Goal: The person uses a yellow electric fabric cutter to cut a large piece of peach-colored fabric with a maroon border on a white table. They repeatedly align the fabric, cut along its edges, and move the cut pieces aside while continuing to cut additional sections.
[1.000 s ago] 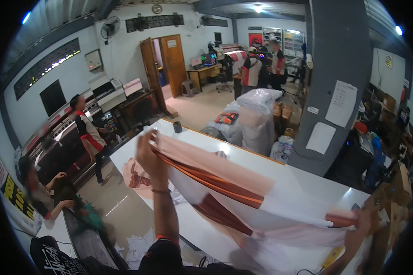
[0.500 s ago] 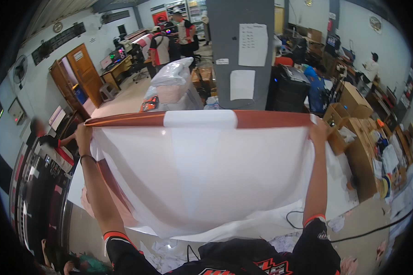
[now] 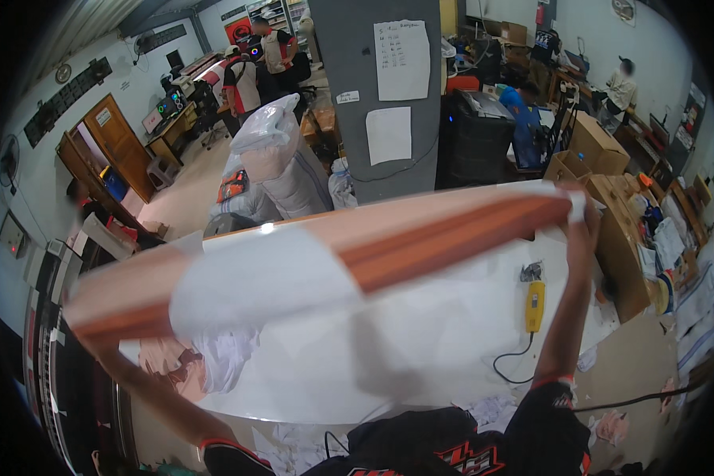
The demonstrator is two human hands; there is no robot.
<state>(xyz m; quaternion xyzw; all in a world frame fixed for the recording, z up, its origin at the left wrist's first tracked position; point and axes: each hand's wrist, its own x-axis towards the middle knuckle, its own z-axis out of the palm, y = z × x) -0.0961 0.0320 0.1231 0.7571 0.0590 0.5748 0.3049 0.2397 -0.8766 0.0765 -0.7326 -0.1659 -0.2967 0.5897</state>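
A long piece of fabric [image 3: 262, 274], white in the middle with pale pink and reddish-brown striped parts, is stretched in the air between my hands, blurred by motion. My right hand [image 3: 581, 213] is closed round its right end, level with the far edge of the white table [image 3: 468, 357]. At the lower left end is my left hand [image 3: 99, 343], smeared and largely covered by the cloth it grips. Crumpled pink cloth [image 3: 166, 366] and white cloth [image 3: 226, 358] lie on the table's left part. A yellow corded hand tool [image 3: 535, 306] rests near my right forearm.
Wrapped bales [image 3: 282, 163] stand beyond the table, left of a grey pillar [image 3: 385, 71] with papers on it. Cardboard boxes [image 3: 599, 147] crowd the right side. A black cable [image 3: 635, 403] crosses at lower right. Several people are about the room, one at the left.
The fabric has swung up from hanging as a broad sheet to a tilted, narrower band. My left hand moved down and left, my right hand slightly right. The table and yellow tool came into sight.
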